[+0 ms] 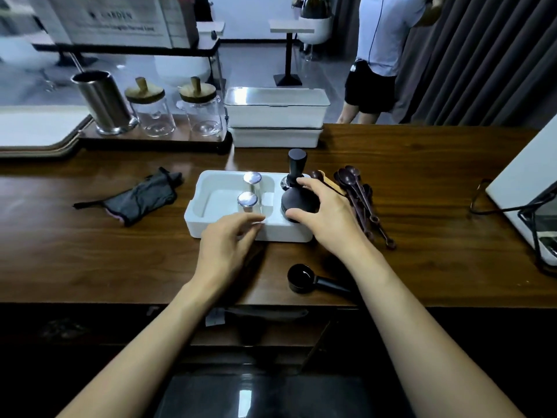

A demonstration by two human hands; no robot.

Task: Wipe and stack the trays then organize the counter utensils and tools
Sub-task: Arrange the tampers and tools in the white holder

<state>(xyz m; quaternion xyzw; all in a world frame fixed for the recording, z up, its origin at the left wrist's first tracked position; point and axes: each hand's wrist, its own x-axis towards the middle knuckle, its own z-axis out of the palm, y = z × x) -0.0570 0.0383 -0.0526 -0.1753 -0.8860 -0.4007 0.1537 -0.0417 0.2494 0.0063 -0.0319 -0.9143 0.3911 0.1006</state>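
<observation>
**Both hands at the white tool tray**

The long dark wooden counter (pixel 120 260), with a smooth, streaked grain, runs across the view. At its back edge two rectangular white trays (pixel 275 116) sit stacked one on the other. Nearer, at the centre, lies a white moulded tray with rounded compartments (pixel 196 218).

The right hand (pixel 327 215) reaches over the tray's right end. Its fingers and thumb are curled round a squat round black tool with a matte top (pixel 294 200), which sits in the right compartment. The palm hides the tool's right side.

The left hand (pixel 227 239) is at the tray's near rim with its fingers bent and their tips against the white edge. I cannot tell whether they pinch the rim or only touch it.

A crumpled dark grey cloth (pixel 141 197) lies on the counter left of the tray, apart from it.

A bundle of dark wooden spoons (pixel 355 188) lies just right of the tray, partly behind the right hand.

A black scoop with a short handle (pixel 304 277) rests near the counter's front edge, its handle passing under the right forearm.

A black tamper with a tapered knob (pixel 297 167) stands upright just behind the gripped tool.

Two small tampers with shiny steel discs (pixel 247 199) stand in the tray's left compartment. Their lower parts are blurred.
</observation>
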